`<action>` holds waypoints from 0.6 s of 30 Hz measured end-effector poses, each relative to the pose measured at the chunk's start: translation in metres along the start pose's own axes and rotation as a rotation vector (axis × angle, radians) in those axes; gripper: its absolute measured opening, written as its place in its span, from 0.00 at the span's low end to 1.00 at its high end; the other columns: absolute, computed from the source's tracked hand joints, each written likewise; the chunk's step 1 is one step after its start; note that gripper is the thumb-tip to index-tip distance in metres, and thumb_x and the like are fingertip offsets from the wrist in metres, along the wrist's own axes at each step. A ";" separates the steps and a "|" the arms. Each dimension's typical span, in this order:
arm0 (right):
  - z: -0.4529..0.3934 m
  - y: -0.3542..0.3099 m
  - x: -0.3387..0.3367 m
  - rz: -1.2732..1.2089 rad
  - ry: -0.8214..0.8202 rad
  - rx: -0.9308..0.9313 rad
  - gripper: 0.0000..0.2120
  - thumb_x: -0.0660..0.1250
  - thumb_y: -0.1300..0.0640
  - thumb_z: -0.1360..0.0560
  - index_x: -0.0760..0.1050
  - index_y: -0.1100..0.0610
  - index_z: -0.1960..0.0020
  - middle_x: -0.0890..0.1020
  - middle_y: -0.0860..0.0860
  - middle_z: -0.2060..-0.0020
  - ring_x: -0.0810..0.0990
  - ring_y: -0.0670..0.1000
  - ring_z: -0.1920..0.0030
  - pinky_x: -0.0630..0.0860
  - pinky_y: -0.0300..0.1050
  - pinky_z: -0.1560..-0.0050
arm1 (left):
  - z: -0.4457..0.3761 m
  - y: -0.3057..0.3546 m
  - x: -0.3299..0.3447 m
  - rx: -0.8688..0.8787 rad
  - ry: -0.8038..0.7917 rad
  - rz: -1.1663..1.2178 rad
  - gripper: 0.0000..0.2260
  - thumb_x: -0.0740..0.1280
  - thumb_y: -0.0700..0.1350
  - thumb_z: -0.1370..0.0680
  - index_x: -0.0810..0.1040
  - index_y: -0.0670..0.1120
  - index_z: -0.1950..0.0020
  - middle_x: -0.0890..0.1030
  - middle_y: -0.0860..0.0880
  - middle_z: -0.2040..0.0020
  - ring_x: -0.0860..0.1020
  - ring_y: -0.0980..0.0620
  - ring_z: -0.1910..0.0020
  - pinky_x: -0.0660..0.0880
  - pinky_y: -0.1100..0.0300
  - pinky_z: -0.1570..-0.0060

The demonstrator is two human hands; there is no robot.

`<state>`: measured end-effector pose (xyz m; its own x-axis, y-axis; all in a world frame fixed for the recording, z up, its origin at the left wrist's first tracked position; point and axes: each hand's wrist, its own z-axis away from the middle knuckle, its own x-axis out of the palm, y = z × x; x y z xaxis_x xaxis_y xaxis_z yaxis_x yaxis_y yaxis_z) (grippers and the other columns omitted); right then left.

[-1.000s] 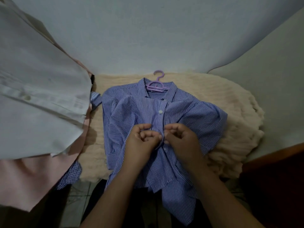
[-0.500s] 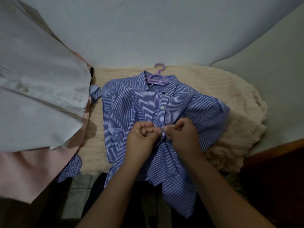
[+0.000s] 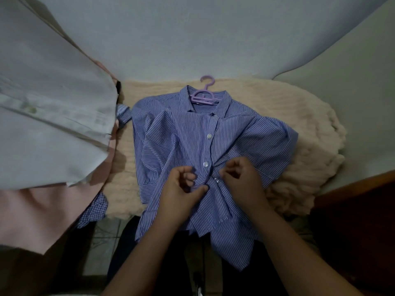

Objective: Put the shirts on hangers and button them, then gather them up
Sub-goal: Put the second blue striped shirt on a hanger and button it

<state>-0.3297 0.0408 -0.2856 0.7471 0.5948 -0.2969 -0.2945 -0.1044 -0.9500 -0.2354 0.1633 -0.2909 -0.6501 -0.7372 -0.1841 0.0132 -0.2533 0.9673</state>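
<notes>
Striped shirt (image 3: 177, 146) flat on cream blanket (image 3: 310, 150), front up, collar toward wall. Purple hanger (image 3: 203, 97) already inside collar, hook poking out above. Hanging step judged done for this shirt.

Placket: two white buttons visible, upper button (image 3: 209, 136) and second button (image 3: 206, 163), both apparently fastened. Third button (image 3: 216, 180) at placket edge between the hands, seemingly not yet through its hole. Hem draped over near edge, lower placket open as far as visible. Buttoning judged about half done; gathering not started.

Left hand (image 3: 183, 191): thumb and fingers pinching left placket edge just below second button. Right hand (image 3: 241, 178): fingers curled, pinching right placket edge at third button. Both grips narrow, on fabric.

Left of frame: white shirt (image 3: 49, 124) over pink cloth (image 3: 32, 214), checked cuff (image 3: 94, 210) protruding below; state of hangers there not visible.

Versus 0.5 s ago: hands then tight together over second button, hiding it; now apart and lower on placket, second button exposed and closed. Shirt and hanger unmoved on blanket.
</notes>
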 end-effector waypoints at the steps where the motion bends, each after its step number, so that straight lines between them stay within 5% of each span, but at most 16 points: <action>1: 0.003 0.004 0.000 0.033 -0.024 0.011 0.12 0.69 0.64 0.26 0.69 0.50 0.57 0.80 0.47 0.60 0.78 0.38 0.60 0.73 0.29 0.60 | 0.005 -0.003 0.001 0.022 0.011 -0.040 0.20 0.76 0.36 0.31 0.72 0.54 0.49 0.77 0.50 0.57 0.75 0.59 0.61 0.74 0.68 0.57; 7: 0.007 0.014 0.006 0.223 -0.077 -0.031 0.13 0.68 0.65 0.27 0.68 0.49 0.53 0.78 0.45 0.60 0.78 0.44 0.57 0.73 0.31 0.58 | 0.007 -0.010 -0.002 0.011 0.111 -0.046 0.16 0.72 0.34 0.27 0.72 0.54 0.51 0.80 0.51 0.63 0.77 0.62 0.65 0.74 0.70 0.60; 11: 0.007 0.014 0.010 0.348 -0.044 -0.100 0.11 0.65 0.65 0.26 0.68 0.50 0.54 0.76 0.47 0.62 0.77 0.49 0.60 0.76 0.46 0.57 | 0.005 -0.009 -0.005 -0.012 0.105 -0.084 0.14 0.72 0.37 0.27 0.73 0.52 0.51 0.82 0.51 0.62 0.78 0.64 0.67 0.72 0.73 0.64; 15: 0.008 0.001 -0.005 0.258 0.020 -0.040 0.12 0.67 0.65 0.28 0.67 0.51 0.53 0.77 0.48 0.64 0.76 0.47 0.64 0.71 0.32 0.66 | 0.007 0.007 -0.012 0.008 0.148 -0.060 0.15 0.73 0.38 0.27 0.71 0.50 0.48 0.82 0.53 0.64 0.77 0.65 0.68 0.71 0.71 0.63; 18: 0.013 -0.016 -0.025 0.206 0.078 -0.019 0.17 0.67 0.66 0.29 0.65 0.46 0.57 0.79 0.54 0.62 0.78 0.51 0.64 0.74 0.41 0.66 | 0.013 0.021 -0.017 0.105 0.239 -0.091 0.18 0.74 0.40 0.29 0.70 0.52 0.46 0.82 0.54 0.64 0.78 0.62 0.66 0.72 0.69 0.60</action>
<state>-0.3517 0.0384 -0.2620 0.7163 0.4962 -0.4905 -0.4346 -0.2326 -0.8701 -0.2338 0.1781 -0.2649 -0.4472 -0.8444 -0.2948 -0.1238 -0.2680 0.9554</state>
